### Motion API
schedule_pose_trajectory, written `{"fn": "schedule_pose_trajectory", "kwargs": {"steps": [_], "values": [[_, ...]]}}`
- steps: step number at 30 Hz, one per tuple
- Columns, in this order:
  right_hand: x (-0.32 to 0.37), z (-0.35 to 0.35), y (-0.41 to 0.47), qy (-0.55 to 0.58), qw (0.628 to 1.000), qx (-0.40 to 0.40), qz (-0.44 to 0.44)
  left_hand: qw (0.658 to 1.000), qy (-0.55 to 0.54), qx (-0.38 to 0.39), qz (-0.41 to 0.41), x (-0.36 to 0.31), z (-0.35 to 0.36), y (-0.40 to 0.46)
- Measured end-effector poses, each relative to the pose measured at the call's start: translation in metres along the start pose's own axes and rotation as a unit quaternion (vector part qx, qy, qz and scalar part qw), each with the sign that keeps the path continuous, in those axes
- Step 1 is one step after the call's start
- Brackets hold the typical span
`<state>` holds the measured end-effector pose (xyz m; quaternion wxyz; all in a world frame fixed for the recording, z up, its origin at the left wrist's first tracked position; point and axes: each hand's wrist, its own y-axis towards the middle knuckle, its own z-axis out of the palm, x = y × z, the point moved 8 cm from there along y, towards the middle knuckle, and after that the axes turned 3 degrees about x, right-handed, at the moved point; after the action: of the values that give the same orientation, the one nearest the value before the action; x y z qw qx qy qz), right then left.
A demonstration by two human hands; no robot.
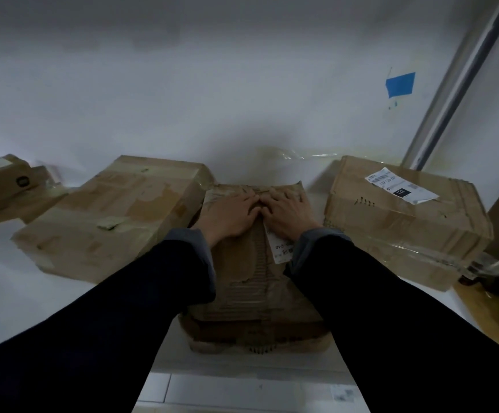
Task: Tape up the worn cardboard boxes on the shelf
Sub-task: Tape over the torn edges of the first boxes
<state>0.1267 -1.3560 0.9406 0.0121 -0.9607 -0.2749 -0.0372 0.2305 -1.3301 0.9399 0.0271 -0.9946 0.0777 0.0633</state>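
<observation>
A: Where are the hands?

B: Both lie flat on top of the middle box (251, 281), a worn cardboard box on the white shelf (9, 281). The left hand (232, 214) and the right hand (287, 215) sit side by side near the box's far edge, fingers straight and spread, fingertips nearly touching over the centre seam. Neither hand grips anything; they press on the cardboard.

A: And the box itself?

B: Its top skin is torn, so corrugated ribs show. A white label (278, 244) lies on it, partly under the right wrist.

A: What stands around it?

B: 2 more boxes. The left box (114, 216) sits just beside it, patched with tape. The right box (403, 222) stands a little apart and carries a shipping label (401, 186). A piece of blue tape (400, 84) sticks to the wall (182, 99) behind. A fourth box (3, 186) sits at the far left.
</observation>
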Motion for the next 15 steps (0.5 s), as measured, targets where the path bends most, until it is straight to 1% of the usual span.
{"fn": "schedule_pose_trajectory", "kwargs": {"steps": [3, 5, 6, 7, 8, 9, 10, 11, 13, 15], "values": [[-0.018, -0.014, 0.003, 0.025, 0.999, -0.021, -0.004, 0.999, 0.020, -0.018, 0.030, 0.016, -0.018, 0.005], [-0.045, -0.014, 0.006, 0.044, 0.998, -0.015, 0.034, 1.000, 0.005, -0.029, 0.001, 0.044, -0.017, 0.002], [-0.056, -0.008, 0.003, 0.092, 0.994, 0.012, 0.052, 0.998, -0.039, -0.047, -0.033, 0.058, -0.015, -0.003], [-0.062, 0.000, 0.001, 0.176, 0.982, 0.040, 0.053, 0.987, -0.122, -0.066, -0.078, 0.073, -0.011, -0.011], [-0.061, 0.005, -0.004, 0.270, 0.961, 0.055, 0.039, 0.960, -0.238, -0.079, -0.123, 0.086, -0.004, -0.018], [-0.060, 0.009, -0.010, 0.348, 0.936, 0.050, 0.025, 0.914, -0.366, -0.077, -0.158, 0.091, 0.005, -0.025], [-0.062, 0.013, -0.013, 0.401, 0.914, 0.042, 0.039, 0.857, -0.479, -0.067, -0.175, 0.092, 0.016, -0.030], [-0.068, 0.018, -0.014, 0.458, 0.886, 0.033, 0.072, 0.812, -0.553, -0.060, -0.178, 0.091, 0.023, -0.033], [-0.073, 0.021, -0.021, 0.535, 0.836, 0.015, 0.123, 0.747, -0.640, -0.058, -0.170, 0.087, 0.029, -0.038], [-0.071, 0.022, -0.030, 0.598, 0.790, 0.013, 0.135, 0.690, -0.699, -0.052, -0.181, 0.080, 0.033, -0.050]]}}
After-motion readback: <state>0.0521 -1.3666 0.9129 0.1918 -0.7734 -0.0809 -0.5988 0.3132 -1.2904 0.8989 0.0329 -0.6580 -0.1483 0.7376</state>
